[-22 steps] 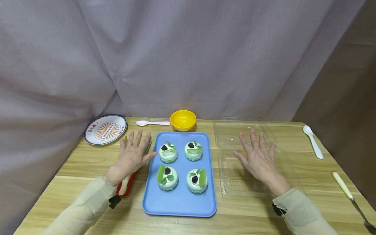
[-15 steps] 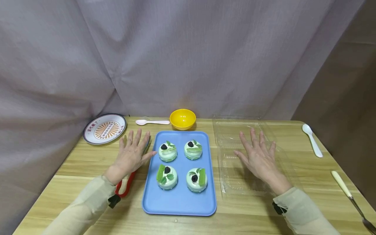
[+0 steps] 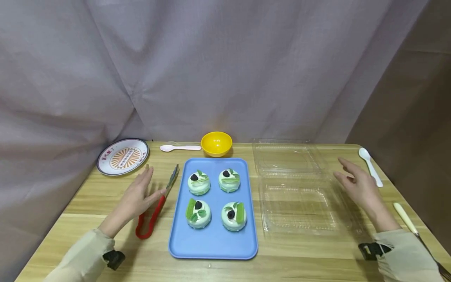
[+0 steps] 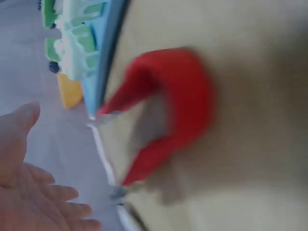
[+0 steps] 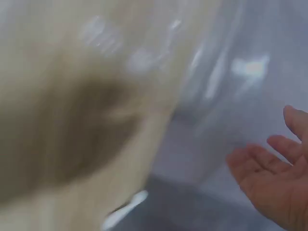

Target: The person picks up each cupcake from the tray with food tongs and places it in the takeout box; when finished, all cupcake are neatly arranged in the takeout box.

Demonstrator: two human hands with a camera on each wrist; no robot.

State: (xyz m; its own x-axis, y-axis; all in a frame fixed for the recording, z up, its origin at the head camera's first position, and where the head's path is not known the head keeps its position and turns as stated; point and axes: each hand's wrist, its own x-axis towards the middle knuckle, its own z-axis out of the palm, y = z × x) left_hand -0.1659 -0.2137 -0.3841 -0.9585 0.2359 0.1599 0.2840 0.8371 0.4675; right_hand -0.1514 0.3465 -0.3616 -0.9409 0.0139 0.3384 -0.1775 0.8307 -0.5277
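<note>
My left hand (image 3: pixel 135 196) hovers with its fingers extended above the red-handled tongs (image 3: pixel 155 215), which lie left of the blue tray (image 3: pixel 213 244). In the left wrist view the red handle (image 4: pixel 190 96) looms large, apart from the palm (image 4: pixel 29 202). On the tray sit several pale green cakes (image 3: pixel 199 220), topped with a dark berry, leaves and a green slice. My right hand (image 3: pixel 363 192) is held in the air at the right edge of the clear plastic clamshell box (image 3: pixel 296 203), which lies spread with its lid raised flat behind. Its fingers are loosely bent around nothing.
Behind the tray stands a yellow bowl (image 3: pixel 216 145) beside a pinkish spoon (image 3: pixel 179 148). A patterned plate (image 3: pixel 123 156) lies at the back left. At the right are a white spoon (image 3: pixel 370 166) and a cream-handled utensil (image 3: pixel 405 217). A grey curtain (image 3: pixel 225 70) hangs behind the table.
Both hands have moved apart: the left toward the left, uncovering the tongs, and the right toward the right, off the clear box. The right fingers, spread before, are now closer together and bent.
</note>
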